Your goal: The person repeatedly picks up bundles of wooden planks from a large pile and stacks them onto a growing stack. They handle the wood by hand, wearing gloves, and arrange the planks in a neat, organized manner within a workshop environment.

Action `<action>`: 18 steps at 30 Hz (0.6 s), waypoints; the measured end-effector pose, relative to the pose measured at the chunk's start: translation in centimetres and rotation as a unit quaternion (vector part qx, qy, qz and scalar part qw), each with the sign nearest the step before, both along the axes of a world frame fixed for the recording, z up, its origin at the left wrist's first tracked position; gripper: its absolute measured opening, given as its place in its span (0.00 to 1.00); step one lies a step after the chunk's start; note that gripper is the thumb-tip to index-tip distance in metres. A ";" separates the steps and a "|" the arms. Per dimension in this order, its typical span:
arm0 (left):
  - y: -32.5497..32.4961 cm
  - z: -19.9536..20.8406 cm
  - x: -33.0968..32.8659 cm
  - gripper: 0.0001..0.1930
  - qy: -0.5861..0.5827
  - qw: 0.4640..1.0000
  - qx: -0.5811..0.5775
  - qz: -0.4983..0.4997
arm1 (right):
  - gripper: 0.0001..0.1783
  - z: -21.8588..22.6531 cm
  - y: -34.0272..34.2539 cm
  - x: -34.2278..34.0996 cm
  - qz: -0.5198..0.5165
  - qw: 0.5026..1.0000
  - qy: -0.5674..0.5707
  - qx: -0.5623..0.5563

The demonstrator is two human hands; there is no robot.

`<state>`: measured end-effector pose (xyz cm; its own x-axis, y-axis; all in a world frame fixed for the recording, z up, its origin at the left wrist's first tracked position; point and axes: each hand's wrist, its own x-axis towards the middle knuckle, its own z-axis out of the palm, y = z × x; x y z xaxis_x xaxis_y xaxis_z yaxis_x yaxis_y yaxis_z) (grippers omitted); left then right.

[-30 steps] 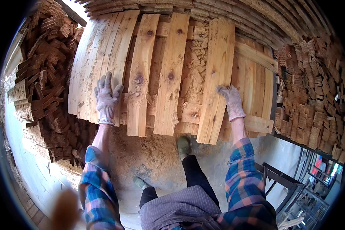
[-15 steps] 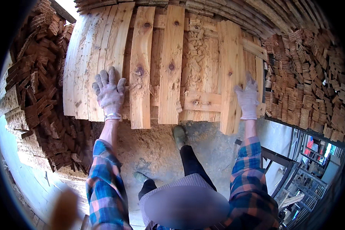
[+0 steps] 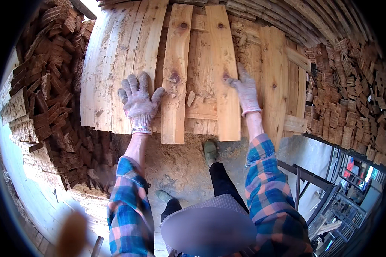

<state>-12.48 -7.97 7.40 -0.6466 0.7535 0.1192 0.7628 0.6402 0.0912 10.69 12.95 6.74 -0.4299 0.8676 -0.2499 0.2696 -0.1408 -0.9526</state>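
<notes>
Pale wooden planks lie side by side in front of me on a pallet frame. My left hand (image 3: pixel 138 103), in a grey knit glove, rests flat with fingers spread on the wide planks (image 3: pixel 116 73) at the left. My right hand (image 3: pixel 245 89), also gloved, lies with fingers on the edge of a middle plank (image 3: pixel 223 64), next to a gap showing the cross pieces below. Another plank (image 3: pixel 176 73) with knots lies between my hands. Neither hand grips anything.
Stacks of small wood blocks rise at the left (image 3: pixel 43 94) and at the right (image 3: pixel 351 94). A further plank (image 3: pixel 275 81) lies to the right of my right hand. Sawdust covers the ground by my feet (image 3: pixel 209 152). A dark metal frame (image 3: pixel 304 180) stands at lower right.
My right hand has moved left from the outer right plank to the middle plank. My left hand has shifted slightly and spread flat. The view has tilted closer to the planks.
</notes>
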 end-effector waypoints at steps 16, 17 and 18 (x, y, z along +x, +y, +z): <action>0.8 0.0 0.6 0.35 -0.006 1.000 -0.015 -0.003 | 0.34 -2.7 -0.9 -1.6 -0.092 0.989 -0.024 0.110; 0.2 0.2 0.0 0.35 0.001 1.000 -0.020 0.003 | 0.34 -1.4 -0.9 -1.0 -0.077 0.990 -0.053 0.105; 0.2 0.0 0.0 0.35 -0.002 1.000 -0.023 0.004 | 0.34 0.1 -0.5 0.6 -0.068 0.988 -0.091 0.106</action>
